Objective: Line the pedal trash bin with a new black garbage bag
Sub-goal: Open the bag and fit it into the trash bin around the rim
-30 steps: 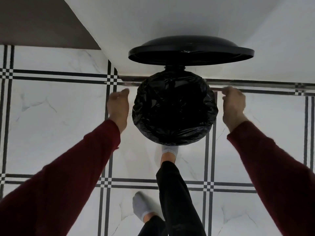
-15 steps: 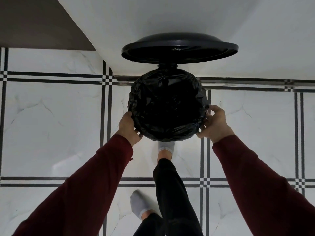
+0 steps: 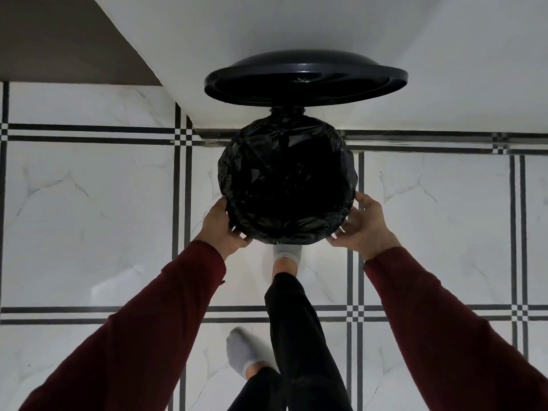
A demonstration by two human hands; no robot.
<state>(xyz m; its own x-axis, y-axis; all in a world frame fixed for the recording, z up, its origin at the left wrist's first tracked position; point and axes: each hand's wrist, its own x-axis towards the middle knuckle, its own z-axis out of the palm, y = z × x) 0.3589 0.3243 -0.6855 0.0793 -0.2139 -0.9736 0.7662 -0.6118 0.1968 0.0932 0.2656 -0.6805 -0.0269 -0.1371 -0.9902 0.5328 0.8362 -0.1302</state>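
The round pedal bin stands on the floor by the wall, seen from straight above. A black garbage bag (image 3: 287, 185) lies over its rim and hangs into the dark inside, hiding the bin's body. The black lid (image 3: 305, 77) stands raised behind it against the wall. My left hand (image 3: 225, 226) grips the bag's folded edge at the near-left of the rim. My right hand (image 3: 363, 223) grips the bag edge at the near-right. My right foot in a grey sock (image 3: 287, 253) is under the bin's front edge, where the pedal is hidden.
White marble floor tiles (image 3: 89, 209) with black grid lines surround the bin. A white wall (image 3: 267, 25) rises right behind it, with a dark panel (image 3: 59, 40) at the upper left. My left foot in a grey sock (image 3: 241, 351) stands on the tile behind.
Both hands came down from beside the upper sides of the bin to the near rim and closed on the bag's edge. The lid stays raised.
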